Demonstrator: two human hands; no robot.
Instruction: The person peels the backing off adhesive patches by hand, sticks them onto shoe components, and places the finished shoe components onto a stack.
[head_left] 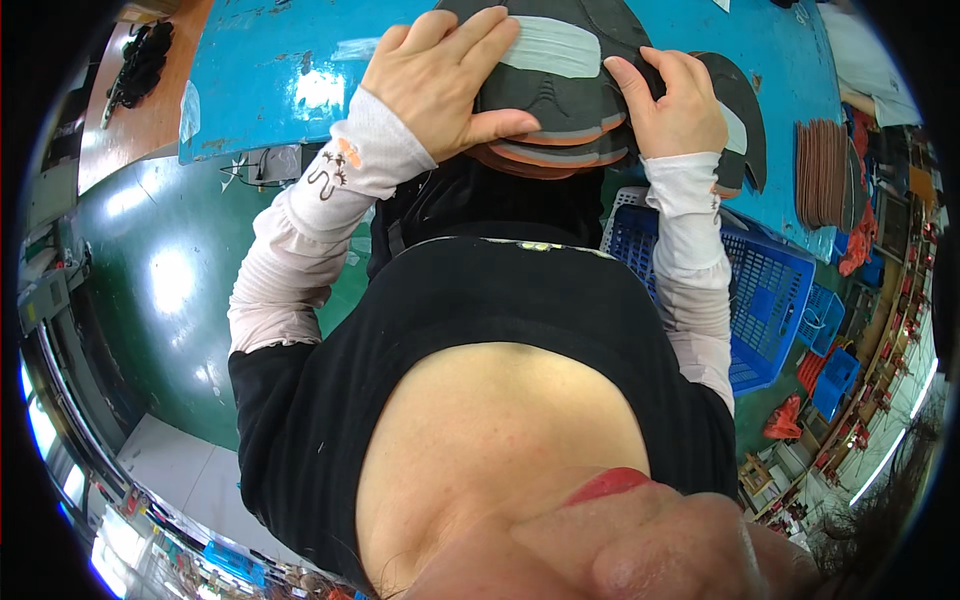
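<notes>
Both hands are on one stack of flat shoe sole pieces (560, 120) that sits at the near edge of the blue surface (290, 70). The left hand (440, 80) lies on top of the stack, its fingers (470, 35) spread flat across the dark top piece and its thumb tucked along the near edge. The right hand (680, 100) grips the right side of the stack, with its fingers curled around the edge. The stack lies right under and between the two hands, so neither hand has to reach. Its long way runs left to right, from one hand to the other. The top piece is dark grey with a pale patch (560, 45) on it. Under it I can see about three or four more layers, some dark and some orange-brown, but I cannot count them for sure. Another dark sole piece (745, 120) lies just to the right. One row of brown flat pieces (820, 175) stands farther right. One blue plastic basket (770, 290) sits below the surface, near the right arm.
</notes>
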